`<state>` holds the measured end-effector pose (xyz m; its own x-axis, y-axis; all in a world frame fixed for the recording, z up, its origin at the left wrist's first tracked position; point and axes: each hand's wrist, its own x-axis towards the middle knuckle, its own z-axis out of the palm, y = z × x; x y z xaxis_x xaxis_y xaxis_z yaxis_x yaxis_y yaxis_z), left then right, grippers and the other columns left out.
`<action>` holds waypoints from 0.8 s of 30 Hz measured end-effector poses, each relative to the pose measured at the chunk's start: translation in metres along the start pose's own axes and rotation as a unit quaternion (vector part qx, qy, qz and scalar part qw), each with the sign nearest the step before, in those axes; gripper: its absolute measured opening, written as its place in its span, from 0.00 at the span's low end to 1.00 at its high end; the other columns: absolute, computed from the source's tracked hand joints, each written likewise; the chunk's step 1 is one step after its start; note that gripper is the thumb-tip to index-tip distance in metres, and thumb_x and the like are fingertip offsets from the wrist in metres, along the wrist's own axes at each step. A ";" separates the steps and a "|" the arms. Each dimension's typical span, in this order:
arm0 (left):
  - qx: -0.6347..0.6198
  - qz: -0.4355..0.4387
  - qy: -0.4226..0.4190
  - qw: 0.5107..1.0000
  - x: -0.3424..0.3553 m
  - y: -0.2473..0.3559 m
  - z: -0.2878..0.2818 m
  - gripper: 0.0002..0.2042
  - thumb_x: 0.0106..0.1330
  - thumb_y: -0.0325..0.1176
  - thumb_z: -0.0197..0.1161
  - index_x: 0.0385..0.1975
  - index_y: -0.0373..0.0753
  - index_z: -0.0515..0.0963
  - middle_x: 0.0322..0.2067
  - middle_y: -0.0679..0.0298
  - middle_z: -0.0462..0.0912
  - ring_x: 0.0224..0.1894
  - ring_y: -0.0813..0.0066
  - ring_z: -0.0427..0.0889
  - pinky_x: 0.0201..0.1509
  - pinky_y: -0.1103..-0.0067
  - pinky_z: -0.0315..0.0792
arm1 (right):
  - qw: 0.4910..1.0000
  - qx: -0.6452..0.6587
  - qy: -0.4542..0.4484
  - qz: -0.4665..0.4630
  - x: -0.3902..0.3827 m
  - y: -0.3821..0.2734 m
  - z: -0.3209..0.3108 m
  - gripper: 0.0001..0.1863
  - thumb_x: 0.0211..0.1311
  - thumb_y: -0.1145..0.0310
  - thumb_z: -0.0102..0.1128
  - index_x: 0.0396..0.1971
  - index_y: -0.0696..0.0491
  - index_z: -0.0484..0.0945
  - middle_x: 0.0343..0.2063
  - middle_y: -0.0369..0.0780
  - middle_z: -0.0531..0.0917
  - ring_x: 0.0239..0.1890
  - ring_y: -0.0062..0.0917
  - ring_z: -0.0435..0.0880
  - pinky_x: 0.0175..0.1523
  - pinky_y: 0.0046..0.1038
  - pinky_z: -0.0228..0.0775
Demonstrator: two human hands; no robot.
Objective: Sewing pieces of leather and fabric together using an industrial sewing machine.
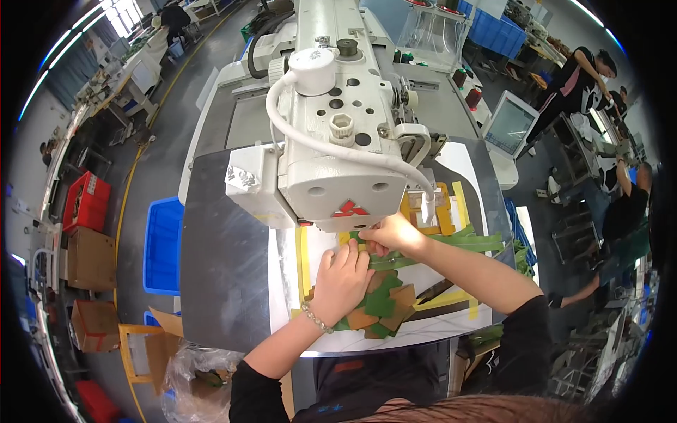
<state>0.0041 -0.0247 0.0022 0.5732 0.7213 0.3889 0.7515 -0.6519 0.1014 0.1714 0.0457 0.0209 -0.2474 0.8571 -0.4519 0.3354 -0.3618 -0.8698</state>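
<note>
A large white industrial sewing machine (pixel 338 151) stands before me, its head over the work surface. Under its front edge my right hand (pixel 396 235) is closed, thumb and fingertips pinched at a small green piece (pixel 357 238). The pinched edge is partly hidden. My left hand (pixel 343 282) lies flat with fingers stretched forward, beside a long green strip (pixel 395 262). Below the strip is a loose pile of green and brown flat pieces (pixel 381 304). More green strips (pixel 479 242) extend to the right under my right forearm.
A yellow frame-like template (pixel 443 211) lies right of the machine head. A dark slim tool (pixel 434 290) rests beside the pile. Thread spools (pixel 473 97) and a screen (pixel 510 123) stand at the right. A blue bin (pixel 163 245) is left of the table. Other people work far right.
</note>
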 end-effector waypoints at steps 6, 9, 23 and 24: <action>0.017 0.002 -0.009 1.000 0.001 0.001 -0.001 0.17 0.53 0.40 0.65 0.39 0.39 0.74 0.48 0.55 0.78 0.47 0.71 0.74 0.48 0.71 0.60 | 1.000 -0.015 -0.004 -0.009 0.002 0.000 -0.003 0.09 0.54 0.74 0.60 0.20 0.63 0.76 0.13 0.41 0.79 0.11 0.21 0.76 0.16 0.23 0.67; 0.029 0.006 -0.007 1.000 0.001 0.001 0.001 0.16 0.54 0.40 0.65 0.39 0.39 0.74 0.48 0.55 0.78 0.48 0.71 0.74 0.48 0.71 0.59 | 0.999 -0.046 -0.009 0.003 -0.001 -0.006 -0.005 0.09 0.54 0.73 0.61 0.20 0.63 0.76 0.12 0.41 0.79 0.11 0.20 0.76 0.16 0.22 0.67; -0.054 -0.018 -0.007 0.998 -0.001 -0.011 0.002 0.16 0.57 0.39 0.63 0.43 0.39 0.74 0.50 0.58 0.77 0.54 0.70 0.72 0.53 0.66 0.59 | 0.981 -0.158 0.018 -0.113 0.005 0.000 -0.002 0.11 0.49 0.73 0.63 0.15 0.64 0.75 0.09 0.42 0.76 0.09 0.24 0.76 0.16 0.25 0.68; -0.075 -0.021 -0.010 0.997 -0.002 -0.013 0.001 0.18 0.57 0.39 0.62 0.46 0.39 0.74 0.52 0.59 0.76 0.56 0.70 0.70 0.55 0.66 0.58 | 0.974 -0.176 0.032 -0.139 0.004 -0.002 -0.002 0.12 0.49 0.73 0.63 0.15 0.64 0.74 0.09 0.43 0.76 0.08 0.25 0.76 0.17 0.26 0.69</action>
<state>-0.0068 -0.0172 -0.0011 0.5501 0.7516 0.3641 0.7180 -0.6483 0.2535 0.1713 0.0501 0.0214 -0.3206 0.9290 -0.1848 0.5569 0.0270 -0.8301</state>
